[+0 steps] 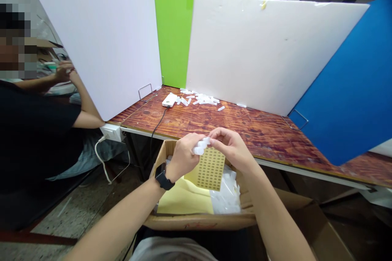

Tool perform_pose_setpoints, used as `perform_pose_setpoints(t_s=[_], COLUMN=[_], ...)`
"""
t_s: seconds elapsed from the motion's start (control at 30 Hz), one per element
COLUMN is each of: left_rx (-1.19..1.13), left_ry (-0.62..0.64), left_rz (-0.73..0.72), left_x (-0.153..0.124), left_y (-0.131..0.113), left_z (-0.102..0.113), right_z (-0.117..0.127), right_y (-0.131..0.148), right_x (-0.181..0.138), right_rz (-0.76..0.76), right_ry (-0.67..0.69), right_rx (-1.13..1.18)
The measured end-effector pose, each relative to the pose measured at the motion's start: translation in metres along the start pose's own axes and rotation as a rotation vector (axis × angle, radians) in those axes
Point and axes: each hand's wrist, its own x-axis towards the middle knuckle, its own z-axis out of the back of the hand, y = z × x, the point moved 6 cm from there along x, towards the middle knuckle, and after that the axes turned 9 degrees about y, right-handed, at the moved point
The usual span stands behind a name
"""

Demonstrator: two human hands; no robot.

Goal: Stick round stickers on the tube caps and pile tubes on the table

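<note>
My left hand, with a black watch on the wrist, is closed round a few small white plastic tubes. My right hand pinches the top of the tubes and also holds a yellow sheet of small sticker dots that hangs below the fingers. Both hands meet over an open cardboard box on my lap. Inside the box lie yellow backing sheets and clear plastic bags.
A wooden table runs ahead, with a pile of white tubes and a white device with a cable at the back. White, green and blue partition boards enclose it. A person in black sits to the left.
</note>
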Motion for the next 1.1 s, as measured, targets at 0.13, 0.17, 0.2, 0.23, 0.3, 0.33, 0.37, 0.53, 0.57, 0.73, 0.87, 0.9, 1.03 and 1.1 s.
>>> perform_pose_setpoints(t_s=[0.13,0.17,0.2,0.23,0.3,0.33,0.37,0.53,0.57,0.73,0.87,0.9,1.03,1.1], left_rx=[-0.023,-0.033,-0.04,-0.044,-0.054,-0.066,-0.087,-0.317,-0.386,-0.737,-0.849,-0.845,-0.808,-0.801], left_ry=[0.011,0.02,0.029,0.04,0.056,0.06,0.061,0.023,-0.005,-0.094,-0.097,-0.105,-0.108,-0.089], left_rz=[-0.024,-0.023,-0.017,-0.007,0.017,0.028,0.041,0.275,0.346,0.572,0.564,0.557,0.544,0.535], left_x=[-0.001,-0.001,-0.001,-0.001,0.0,0.0,0.001,0.003,0.002,-0.003,-0.003,-0.003,-0.002,-0.001], left_y=[-0.004,-0.005,-0.006,-0.006,-0.005,-0.004,-0.001,0.028,0.035,0.05,0.046,0.046,0.047,0.048], left_z=[0.0,0.0,0.0,0.0,-0.001,-0.002,-0.003,-0.011,-0.012,-0.015,-0.013,-0.012,-0.012,-0.014], right_z=[0.002,0.002,0.002,0.002,0.002,0.002,0.002,0.01,0.01,-0.01,-0.014,-0.014,-0.011,-0.011], right_y=[-0.008,-0.01,-0.012,-0.013,-0.017,-0.019,-0.021,-0.015,-0.011,-0.009,-0.022,-0.024,-0.029,-0.029], right_x=[-0.002,-0.002,-0.002,-0.001,0.0,0.0,0.0,-0.006,-0.008,-0.01,-0.005,-0.003,0.0,0.0], right_rz=[-0.021,-0.027,-0.031,-0.032,-0.028,-0.023,-0.022,0.012,0.037,0.081,0.069,0.059,0.025,0.023], right_ry=[-0.057,-0.054,-0.043,-0.028,-0.004,-0.005,-0.017,-0.279,-0.324,-0.229,-0.206,-0.208,-0.221,-0.228], right_rx=[0.151,0.173,0.181,0.181,0.173,0.171,0.168,-0.128,-0.257,-0.716,-0.745,-0.716,-0.626,-0.631])
